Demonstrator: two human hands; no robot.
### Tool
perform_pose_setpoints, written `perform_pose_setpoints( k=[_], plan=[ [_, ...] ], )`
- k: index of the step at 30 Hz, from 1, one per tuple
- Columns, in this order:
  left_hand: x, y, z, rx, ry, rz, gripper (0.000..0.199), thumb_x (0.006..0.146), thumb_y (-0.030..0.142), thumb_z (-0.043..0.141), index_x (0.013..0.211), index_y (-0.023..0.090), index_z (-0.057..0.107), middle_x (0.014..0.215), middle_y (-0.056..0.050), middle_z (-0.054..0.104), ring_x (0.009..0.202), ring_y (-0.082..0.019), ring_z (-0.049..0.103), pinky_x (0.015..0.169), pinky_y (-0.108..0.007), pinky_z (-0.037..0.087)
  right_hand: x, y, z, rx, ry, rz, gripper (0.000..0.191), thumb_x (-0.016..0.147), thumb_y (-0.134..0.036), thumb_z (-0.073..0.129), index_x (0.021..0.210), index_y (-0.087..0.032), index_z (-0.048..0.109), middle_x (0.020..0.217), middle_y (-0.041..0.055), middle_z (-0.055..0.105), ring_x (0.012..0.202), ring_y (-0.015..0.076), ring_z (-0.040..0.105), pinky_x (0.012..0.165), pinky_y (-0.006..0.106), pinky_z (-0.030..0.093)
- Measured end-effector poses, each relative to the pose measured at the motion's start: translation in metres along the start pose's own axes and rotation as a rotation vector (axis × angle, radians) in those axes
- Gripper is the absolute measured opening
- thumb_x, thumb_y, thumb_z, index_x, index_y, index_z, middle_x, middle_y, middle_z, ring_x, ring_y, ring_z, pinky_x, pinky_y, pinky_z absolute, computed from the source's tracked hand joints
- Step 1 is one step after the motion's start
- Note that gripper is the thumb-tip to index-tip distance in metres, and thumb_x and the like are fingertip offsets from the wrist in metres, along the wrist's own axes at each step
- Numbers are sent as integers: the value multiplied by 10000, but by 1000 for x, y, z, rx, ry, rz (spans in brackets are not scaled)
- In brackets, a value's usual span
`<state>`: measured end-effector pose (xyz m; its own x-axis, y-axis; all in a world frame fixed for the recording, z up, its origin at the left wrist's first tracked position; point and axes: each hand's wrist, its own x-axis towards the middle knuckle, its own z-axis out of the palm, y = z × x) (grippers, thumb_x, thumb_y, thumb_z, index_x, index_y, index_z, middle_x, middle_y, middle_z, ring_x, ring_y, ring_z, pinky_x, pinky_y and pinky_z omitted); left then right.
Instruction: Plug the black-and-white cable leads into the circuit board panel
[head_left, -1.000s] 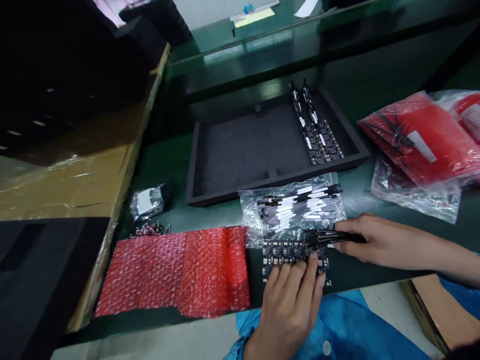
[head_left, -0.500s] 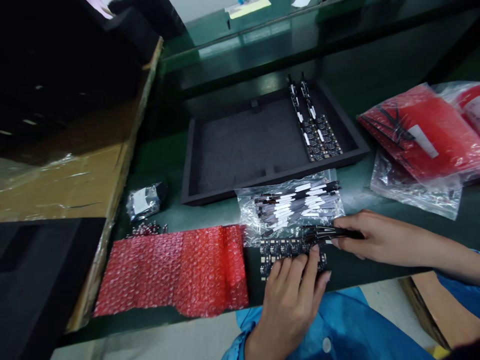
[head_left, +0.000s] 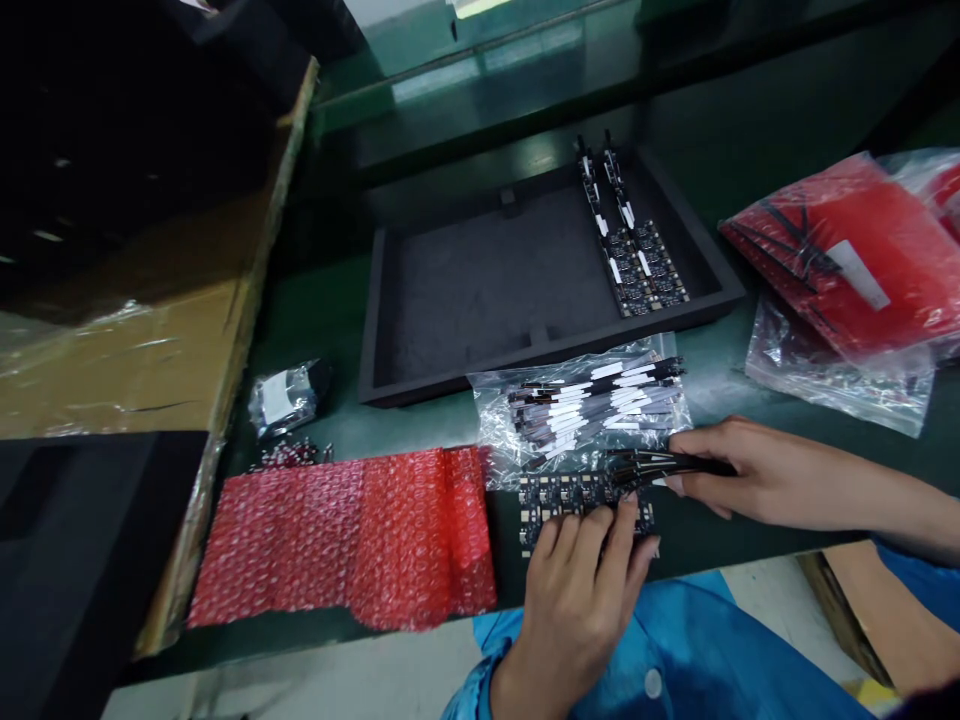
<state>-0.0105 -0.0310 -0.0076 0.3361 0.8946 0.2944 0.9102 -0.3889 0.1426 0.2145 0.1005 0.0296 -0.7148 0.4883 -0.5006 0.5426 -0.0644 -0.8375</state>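
Right fingers (head_left: 679,480) pinch black strips (head_left: 637,462) | left fingers (head_left: 592,525) flat, half-hiding board panel (head_left: 559,495)

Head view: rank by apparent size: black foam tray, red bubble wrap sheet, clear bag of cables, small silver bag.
1. black foam tray
2. red bubble wrap sheet, though it lies nearer the camera, so the gap is unsure
3. clear bag of cables
4. small silver bag
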Motion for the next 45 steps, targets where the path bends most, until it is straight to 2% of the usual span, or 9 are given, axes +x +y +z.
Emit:
perform_pose_setpoints(
  k=[3, 7, 12, 22, 30, 39, 45],
  plan=[
    [-1, 0, 1, -8, -3, -6, 488, 925, 493, 623, 1346, 256, 556, 1024, 23, 728, 819, -140, 658, 723, -304, 564, 0, 0, -1, -16, -7, -7, 175, 982, -348, 629, 845, -239, 631, 612, -50, 618, 565, 169, 576, 537, 284, 412],
    [0, 0, 1, -13, 4, -13, 469, 930, 495, 614, 1340, 272, 561, 1017, 24, 731, 821, -151, 660, 706, -310, 572, 0, -1, -2, 3, -15, -17, 136, 963, -305, 648, 841, -245, 631, 617, -54, 627, 564, 169, 575, 541, 279, 408],
    [0, 0, 1, -6, 7, -16, 468, 935, 495, 609, 1337, 261, 562, 1022, 29, 727, 820, -143, 663, 715, -310, 576, 1, -1, -1, -17, -5, -3, 209, 974, -355, 631, 797, -247, 601, 605, -63, 611, 565, 154, 568, 542, 261, 388],
    [2, 0, -3, -3, 1, -24, 475, 949, 487, 593, 1362, 258, 543, 1021, 23, 710, 799, -124, 635, 706, -300, 552, 2, 2, 0, -40, -2, -5, 214, 982, -372, 624, 820, -233, 612, 601, -64, 612, 568, 145, 575, 550, 248, 392],
    [3, -1, 4, -27, -9, -46, 437, 942, 489, 587, 1335, 299, 560, 998, 6, 713, 803, -156, 651, 681, -318, 550, 4, 2, -1, -58, -3, -7, 185, 999, -362, 605, 887, -224, 656, 603, -61, 617, 579, 148, 592, 554, 248, 404],
    [9, 0, 3, 14, -7, -13, 421, 951, 475, 580, 1305, 248, 583, 957, 13, 701, 774, -147, 628, 634, -317, 524, 2, 3, 0, -61, 40, -6, 156, 967, -345, 650, 856, -236, 642, 598, -55, 630, 558, 156, 602, 535, 264, 408],
    [13, -2, 2, -18, -39, 3, 450, 965, 460, 568, 1350, 229, 541, 934, 8, 700, 780, -147, 627, 637, -310, 537, 1, 1, -4, -128, 122, -8, 315, 1004, -453, 578, 773, -241, 590, 634, -29, 654, 598, 171, 621, 599, 281, 418]
  ],
)
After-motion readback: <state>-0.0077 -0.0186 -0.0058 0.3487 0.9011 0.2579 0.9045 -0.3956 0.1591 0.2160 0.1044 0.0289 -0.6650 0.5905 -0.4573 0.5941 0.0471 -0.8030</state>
